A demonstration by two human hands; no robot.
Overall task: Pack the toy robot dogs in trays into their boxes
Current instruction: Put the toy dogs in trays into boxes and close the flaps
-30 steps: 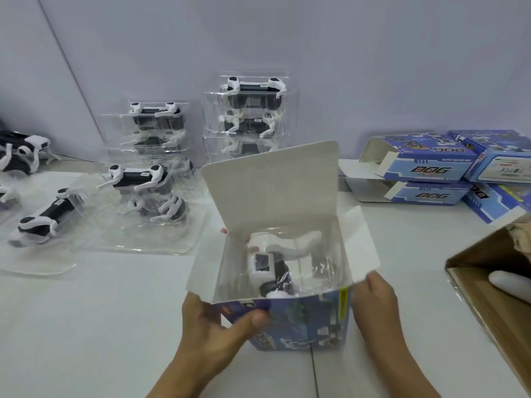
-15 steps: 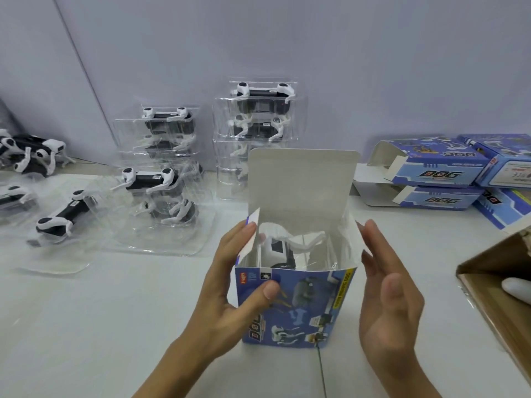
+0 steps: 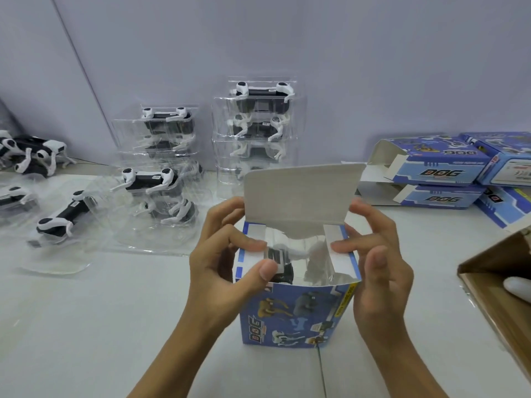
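- While it stands upright at lower centre of the frame, the blue box (image 3: 296, 314) has its top open; its large white lid flap (image 3: 301, 193) points up at the rear.
- Inside the box, a toy robot dog (image 3: 283, 258) sits in a clear tray, partly visible through the opening; the tray's edges are hard to separate from the glare.
- Left side flap (image 3: 254, 239) and right side flap (image 3: 339, 248) are folded inward over the opening.
- Left hand (image 3: 221, 262): fingers curled over the left flap, thumb on the front upper edge of the box, so the box top is pinched between them.
- Right hand (image 3: 379, 259): fingers bent, fingertips pressing the right flap inward; the thumb stands off the box wall.
- White table (image 3: 100, 326): carries the box and all other items.
- Centre of the frame, behind the box: a tall stack of clear trays with dogs (image 3: 260, 122) against the wall.
- Left of that stack: a second, lower stack of trayed dogs (image 3: 166, 130), with more trayed dogs (image 3: 155, 193) in front of it.
- Left edge: a single dog in a tray (image 3: 61, 218) and loose dogs (image 3: 31, 156) further back.
- Upper right: open blue boxes marked DOG (image 3: 436, 170), stacked on their sides.
- Right edge: a brown cardboard carton (image 3: 500, 285), partly cut off, with a white object (image 3: 518, 287) inside that cannot be identified.
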